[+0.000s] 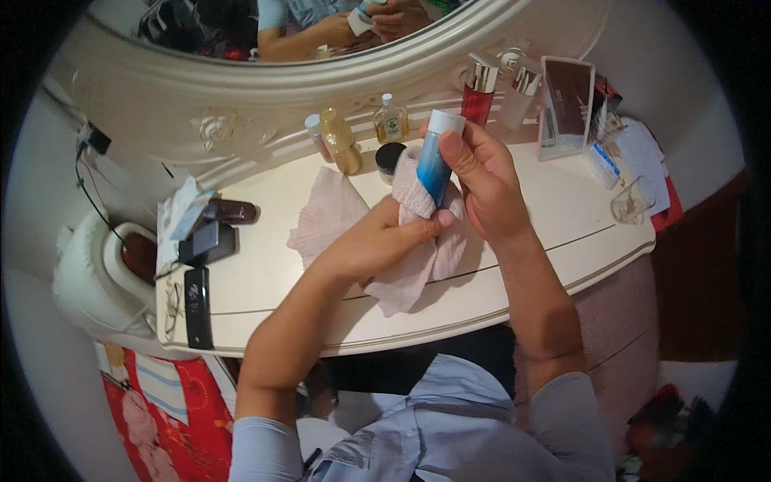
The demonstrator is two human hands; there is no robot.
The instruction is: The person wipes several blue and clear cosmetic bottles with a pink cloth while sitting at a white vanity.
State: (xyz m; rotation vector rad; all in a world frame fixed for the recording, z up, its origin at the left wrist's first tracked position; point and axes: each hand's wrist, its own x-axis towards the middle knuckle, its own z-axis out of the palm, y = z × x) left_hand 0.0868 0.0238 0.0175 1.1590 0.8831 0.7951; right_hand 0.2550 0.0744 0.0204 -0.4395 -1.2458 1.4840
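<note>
Over the white dressing table (pixel 271 241), my right hand (pixel 491 181) grips the upper part of a blue bottle with a white cap (pixel 432 159), which leans slightly to the right. My left hand (pixel 385 238) holds a pale pink cloth (pixel 412 187) wrapped around the bottle's lower part. Folds of the cloth hang below my left hand, and another part spreads to its left. Behind the cloth stand a black-lidded jar (pixel 390 158), a yellow bottle (pixel 341 141) and a small glass bottle of amber liquid (pixel 391 120). The lower end of the blue bottle is hidden.
A red bottle (pixel 477 105), a frosted bottle (pixel 517 102) and a pink-framed mirror (pixel 566 108) stand at the back right. A clear glass (pixel 631 202) is near the right edge. At left lie a black case (pixel 199 307), eyeglasses (pixel 173 307) and a dark bottle (pixel 232 211).
</note>
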